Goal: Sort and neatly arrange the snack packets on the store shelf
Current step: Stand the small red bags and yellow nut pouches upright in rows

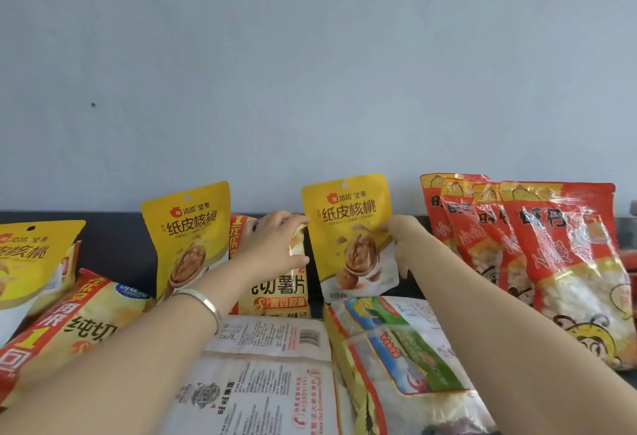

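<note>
Pinching the right edge of the yellow walnut pouch [348, 227], the right hand [405, 238] hides its fingertips; the left hand [272, 248] grips a half-covered cream crisp packet [280, 293].

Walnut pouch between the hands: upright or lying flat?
Upright: the walnut pouch stands with its hang hole on top, base down. The right hand pinches its right edge; the left hand grips the chip packet.

Yellow stand-up walnut pouch [348, 227], centre: brown lettering, white base. Cream chip packet [279, 293], left: red band, black lettering. Red plastic packets [558, 262], right: yellow tops, clear windows. White flat packets [269, 334], near: black print.
</note>
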`<action>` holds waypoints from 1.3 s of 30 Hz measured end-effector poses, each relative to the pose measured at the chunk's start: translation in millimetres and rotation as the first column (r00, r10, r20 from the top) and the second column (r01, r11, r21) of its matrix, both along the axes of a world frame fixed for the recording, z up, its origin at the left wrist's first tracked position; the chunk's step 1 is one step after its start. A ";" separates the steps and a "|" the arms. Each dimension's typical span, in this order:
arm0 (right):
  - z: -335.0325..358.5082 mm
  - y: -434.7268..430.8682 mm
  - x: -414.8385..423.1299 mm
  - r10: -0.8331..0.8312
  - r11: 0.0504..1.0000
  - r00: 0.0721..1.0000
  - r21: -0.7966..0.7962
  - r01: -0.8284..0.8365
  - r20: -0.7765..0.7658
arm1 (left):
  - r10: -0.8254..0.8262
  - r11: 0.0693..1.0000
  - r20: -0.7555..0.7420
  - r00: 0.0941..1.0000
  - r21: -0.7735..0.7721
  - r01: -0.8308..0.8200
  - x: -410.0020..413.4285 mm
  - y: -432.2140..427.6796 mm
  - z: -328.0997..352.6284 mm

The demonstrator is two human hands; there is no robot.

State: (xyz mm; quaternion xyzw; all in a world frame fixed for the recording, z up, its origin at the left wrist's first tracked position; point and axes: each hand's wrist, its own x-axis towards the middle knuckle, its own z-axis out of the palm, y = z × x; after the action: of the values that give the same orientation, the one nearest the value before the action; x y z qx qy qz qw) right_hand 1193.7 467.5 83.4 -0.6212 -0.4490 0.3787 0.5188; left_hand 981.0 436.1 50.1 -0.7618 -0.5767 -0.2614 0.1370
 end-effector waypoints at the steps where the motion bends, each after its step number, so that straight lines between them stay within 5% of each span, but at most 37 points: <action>1: -3.6 6.9 2.4 0.029 0.999 1.000 -0.029 -0.029 -0.011 | 0.005 1.000 -0.016 1.000 -0.015 -0.005 1.9 1.3 -0.8; 5: -17.4 18.8 13.9 0.011 0.988 0.995 -0.154 -0.027 -0.104 | 0.044 0.998 -0.062 0.997 -0.033 -0.046 7.2 2.9 -3.1; 11: -27.7 31.0 20.3 -0.019 0.998 0.999 -0.065 0.016 -0.039 | 0.101 0.995 -0.072 0.992 -0.002 -0.102 17.8 1.9 -5.8; 18: -24.1 15.2 12.1 -0.168 0.984 0.946 0.105 0.144 0.278 | 0.070 0.997 0.007 0.998 0.044 -0.070 21.1 -2.0 -3.9; 23: -18.9 -11.4 -5.0 -0.323 0.905 0.824 0.408 0.124 0.466 | 0.020 0.996 0.069 0.997 0.080 -0.026 9.0 -10.8 -2.1; 31: 0.1 -45.8 -97.8 -0.110 0.859 0.847 0.479 -0.183 0.520 | 0.017 0.998 0.160 0.987 0.064 -0.028 -64.7 -37.3 1.8; 39: -8.1 -65.8 -188.1 0.094 0.884 0.756 0.295 -0.363 0.647 | 0.137 0.982 0.414 0.900 -0.174 -0.069 -141.6 -45.6 -17.8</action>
State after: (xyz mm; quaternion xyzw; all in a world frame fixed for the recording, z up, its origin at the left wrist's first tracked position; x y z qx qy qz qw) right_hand 1005.6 401.7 75.2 -0.5282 -0.7352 0.1160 0.4087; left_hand 839.4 390.5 32.3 -0.6633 -0.6509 -0.3674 -0.0377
